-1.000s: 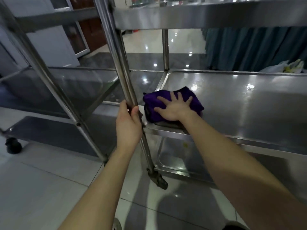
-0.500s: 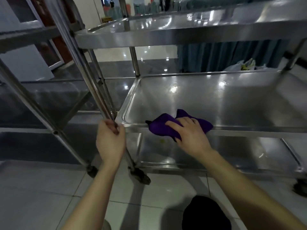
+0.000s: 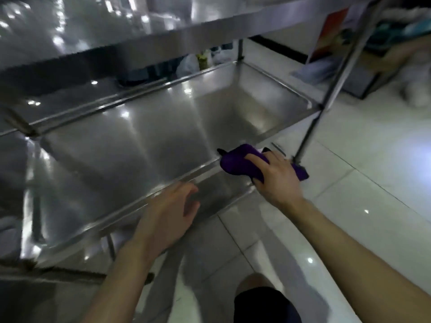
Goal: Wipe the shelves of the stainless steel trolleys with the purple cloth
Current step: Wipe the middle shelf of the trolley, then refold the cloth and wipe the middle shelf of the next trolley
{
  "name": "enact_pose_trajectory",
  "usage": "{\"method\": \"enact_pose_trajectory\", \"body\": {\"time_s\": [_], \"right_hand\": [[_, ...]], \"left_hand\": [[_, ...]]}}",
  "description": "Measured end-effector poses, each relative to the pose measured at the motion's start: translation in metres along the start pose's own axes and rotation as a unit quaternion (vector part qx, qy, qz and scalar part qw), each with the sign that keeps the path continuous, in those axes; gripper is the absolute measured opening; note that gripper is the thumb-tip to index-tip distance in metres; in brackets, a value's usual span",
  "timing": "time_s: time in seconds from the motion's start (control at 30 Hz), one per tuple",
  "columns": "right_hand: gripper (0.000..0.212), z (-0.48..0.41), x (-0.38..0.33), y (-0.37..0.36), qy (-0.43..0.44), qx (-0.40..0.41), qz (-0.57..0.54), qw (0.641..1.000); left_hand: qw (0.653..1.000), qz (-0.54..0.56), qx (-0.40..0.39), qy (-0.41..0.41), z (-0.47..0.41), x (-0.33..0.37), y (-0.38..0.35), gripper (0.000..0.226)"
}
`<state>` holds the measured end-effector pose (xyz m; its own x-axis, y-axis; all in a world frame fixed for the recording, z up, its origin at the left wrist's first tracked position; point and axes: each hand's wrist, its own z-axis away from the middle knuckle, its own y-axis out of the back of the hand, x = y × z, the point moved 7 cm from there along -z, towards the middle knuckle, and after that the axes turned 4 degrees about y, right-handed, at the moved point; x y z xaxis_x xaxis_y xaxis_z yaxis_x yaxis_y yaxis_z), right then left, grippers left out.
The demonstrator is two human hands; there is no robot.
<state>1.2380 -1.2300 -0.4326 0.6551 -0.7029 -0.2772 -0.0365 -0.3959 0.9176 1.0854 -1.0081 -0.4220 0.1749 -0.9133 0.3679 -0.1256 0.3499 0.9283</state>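
One folded purple cloth (image 3: 235, 165) is gripped by the right hand (image 3: 278, 177) at the front rim of the stainless steel shelf (image 3: 140, 155), right end; the relaxed, empty left hand (image 3: 168, 217) is held further left along it.

- Right grip (image 3: 277, 176) clutches the purple cloth (image 3: 234, 163) on the shelf (image 3: 140, 145) rim, centre right.
- Left grip (image 3: 168, 215), fingers relaxed, beside the rim, lower centre.

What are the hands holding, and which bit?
The right hand grips the purple cloth across its middle, at the shelf's front rim. The left hand holds nothing.
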Motion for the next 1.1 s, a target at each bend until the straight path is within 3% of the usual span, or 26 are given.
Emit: {"method": "enact_pose_trajectory", "body": {"time_s": [0.13, 0.4, 0.57, 0.7, 0.93, 1.1], "right_hand": [[0.064, 0.055, 0.057, 0.075, -0.175, -0.052, -0.030, 0.983], [0.066, 0.128, 0.096, 0.314, -0.338, -0.035, -0.061, 0.938], [0.065, 0.138, 0.111, 0.463, -0.347, 0.021, -0.094, 0.933], [0.066, 0.138, 0.137, 0.539, -0.339, 0.048, -0.099, 0.934], [0.064, 0.097, 0.202, 0.582, -0.338, 0.046, -0.110, 0.934], [0.064, 0.028, 0.268, 0.580, -0.299, 0.009, -0.103, 0.948]], "left_hand": [[0.986, -0.036, -0.160, -0.030, -0.024, 0.066, 0.016, 0.042], [0.957, -0.082, -0.263, -0.087, -0.049, 0.252, 0.136, 0.038], [0.956, -0.069, -0.270, -0.096, -0.057, 0.369, 0.221, 0.035], [0.955, -0.087, -0.262, -0.112, -0.076, 0.427, 0.260, 0.040], [0.960, -0.108, -0.228, -0.120, -0.143, 0.494, 0.284, 0.041], [0.959, -0.112, -0.218, -0.145, -0.223, 0.547, 0.255, 0.038]]}}
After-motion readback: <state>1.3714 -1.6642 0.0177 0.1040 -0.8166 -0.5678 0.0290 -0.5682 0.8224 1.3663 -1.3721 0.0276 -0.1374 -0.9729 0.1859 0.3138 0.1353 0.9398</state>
